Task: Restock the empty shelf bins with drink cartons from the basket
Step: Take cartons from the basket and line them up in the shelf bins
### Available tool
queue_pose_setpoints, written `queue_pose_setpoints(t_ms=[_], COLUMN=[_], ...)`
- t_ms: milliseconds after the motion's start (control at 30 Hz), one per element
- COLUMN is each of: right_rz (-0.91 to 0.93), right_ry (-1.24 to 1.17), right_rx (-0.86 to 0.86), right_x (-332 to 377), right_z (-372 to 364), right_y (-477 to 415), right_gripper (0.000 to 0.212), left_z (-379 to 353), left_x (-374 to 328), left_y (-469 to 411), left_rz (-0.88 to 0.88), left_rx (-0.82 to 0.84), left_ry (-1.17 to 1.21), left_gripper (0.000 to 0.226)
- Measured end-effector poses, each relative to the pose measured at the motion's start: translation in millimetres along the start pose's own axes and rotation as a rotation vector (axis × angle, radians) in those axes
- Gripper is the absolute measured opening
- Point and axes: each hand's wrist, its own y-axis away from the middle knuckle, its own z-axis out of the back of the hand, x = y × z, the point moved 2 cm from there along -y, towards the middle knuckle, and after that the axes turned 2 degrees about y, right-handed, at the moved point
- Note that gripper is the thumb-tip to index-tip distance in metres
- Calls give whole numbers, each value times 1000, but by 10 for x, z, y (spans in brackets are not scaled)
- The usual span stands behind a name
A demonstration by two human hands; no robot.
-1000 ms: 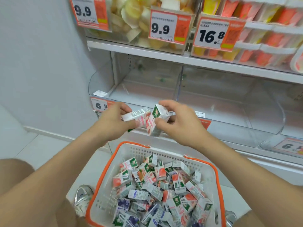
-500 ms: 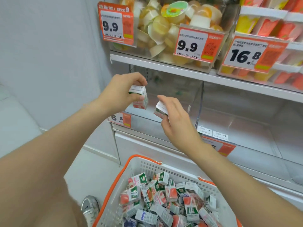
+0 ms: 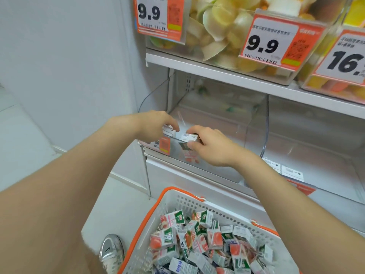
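The person reaches both bare arms toward the lower shelf, where a clear plastic bin (image 3: 254, 119) stands at the far left under the upper shelf (image 3: 217, 73). The left hand (image 3: 156, 125) has its grip closed round a small white carton (image 3: 169, 132), fingers curled over its top, so that only one corner shows; it sits at the bin's front left corner, just above an orange price label (image 3: 163, 144) fixed to the shelf edge. Just beside it, the right hand (image 3: 212, 148) has its grip clamped on a second carton (image 3: 189, 143), thumb and fingers pinching the top end. That carton stands upright with its top at about rim height, and its red-printed lower part shows blurred through the bin's clear front wall. Whether its base touches the bin floor cannot be told. The two cartons are near each other but apart. Below, close to the person, a white basket (image 3: 197, 204) with an orange rim is heaped with loose drink cartons (image 3: 199, 240) lying at all angles. A silver shoe (image 3: 111, 252) rests on the floor to its left. On the upper shelf, a clear box of jelly cups (image 3: 217, 34) carries price tags (image 3: 276, 40) reading 9.9.
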Motion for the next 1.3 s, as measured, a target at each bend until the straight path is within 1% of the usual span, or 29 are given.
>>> queue_pose_setpoints(t_ms=[100,267,400,467,567,633,700,767,867,900,933,967,1033,1100,1133,1167,1200,1233,1300], right_rz=[-80,-220,-253,-288,-411,-426,-388,-336,-276,-255,-218,-170,-55,60,102,125,132,127,118], right_ry=[-45,-48,-119,-160,-268,-377,-440,-400,-251,-193,-111,-27,68,62,75,108,150,193,262], right_rx=[56,-8,-67,-31,121,141,112,96,154,145,92,0,-218,-356,-378,-357,-279,-150,173], right_x=[46,119,279,311,272,259,284,284,243,222,212,207,244,318,347,369,364,319,192], right_z=[-43,3,56,56,36,12,-10,-18,-43,-44,-35,-23,17,63,81,89,74,23,-114], right_y=[-43,-84,-190,-271,-323,-339,-356,-371,-336,-311,-278,-226,-11,340,540,744,932,1095,1387], right_gripper=[36,31,31,30,29,23,8,18,25,29,31,31,23,18,17,17,19,20,28], left_z=[-32,-30,39,13,-17,-21,-28,-42,-32,-28,-28,-31,-43,-45,-57,-81,-118,-182,-387], left_x=[22,89,23,-19,-65,-80,-86,-95,-168,-217,-267,-319,-434,-574,-652,-733,-824,-920,-1126], left_y=[33,46,91,107,120,130,139,150,178,189,199,205,243,331,386,450,527,602,725], left_rz=[6,52,51,48,62,71,70,69,73,66,53,27,-32,-69,-81,-91,-98,-105,-121], left_rx=[-14,-72,-115,-92,-53,-34,-28,-25,-19,-23,-36,-55,-122,-207,-236,-233,-187,-103,121], left_ry=[-8,-30,-29,-37,-24,-18,-20,-41,-59,-62,-64,-66,-70,-95,-125,-156,-166,-149,-111], left_gripper=[75,72,67,63,63,63,64,65,66,66,67,67,61,45,36,29,24,21,19])
